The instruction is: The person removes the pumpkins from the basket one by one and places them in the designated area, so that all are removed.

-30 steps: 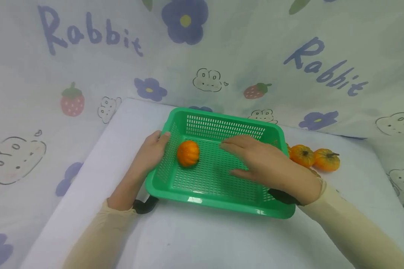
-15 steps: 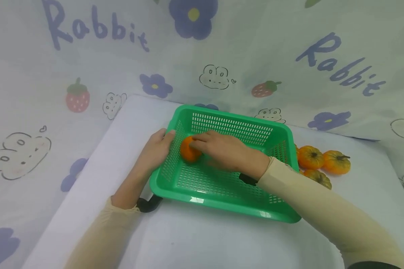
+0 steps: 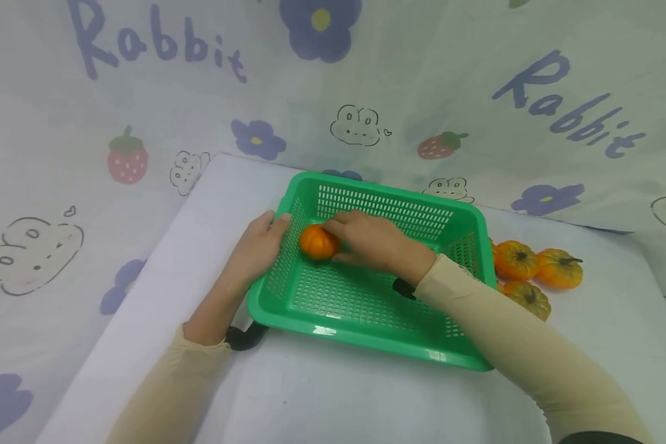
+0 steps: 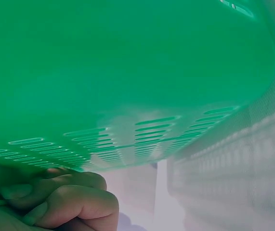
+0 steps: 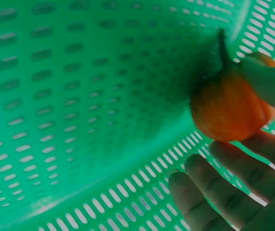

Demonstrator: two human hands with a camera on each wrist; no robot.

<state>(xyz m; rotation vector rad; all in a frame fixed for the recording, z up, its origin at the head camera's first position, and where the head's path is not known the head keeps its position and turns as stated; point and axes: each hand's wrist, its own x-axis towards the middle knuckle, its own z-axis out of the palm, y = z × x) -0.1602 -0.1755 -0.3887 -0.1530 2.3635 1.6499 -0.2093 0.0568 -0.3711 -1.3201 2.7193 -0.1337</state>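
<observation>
In the head view a green plastic basket (image 3: 366,308) with slotted walls stands on the white table. My left hand (image 3: 258,246) grips its left rim, thumb on top; the left wrist view shows the curled fingers (image 4: 82,204) under the rim, against the outer wall. Inside, near the left wall, is a small orange pumpkin (image 3: 316,242). My right hand (image 3: 374,243) reaches into the basket and holds this pumpkin between thumb and fingers. From the right wrist, the pumpkin (image 5: 229,106) shows its dark stem, and the other fingers (image 5: 195,197) lie straighter beside it.
Several orange and yellow-green pumpkins (image 3: 557,268) sit on the table just right of the basket, partly hidden by its wall. Behind the table hangs a printed cloth (image 3: 399,80) with flowers, rabbits and strawberries. White tabletop (image 3: 333,401) shows in front of the basket.
My right hand has moved left from above the basket's middle and taken hold of the pumpkin inside, which has turned slightly. The left hand keeps its grip on the rim.
</observation>
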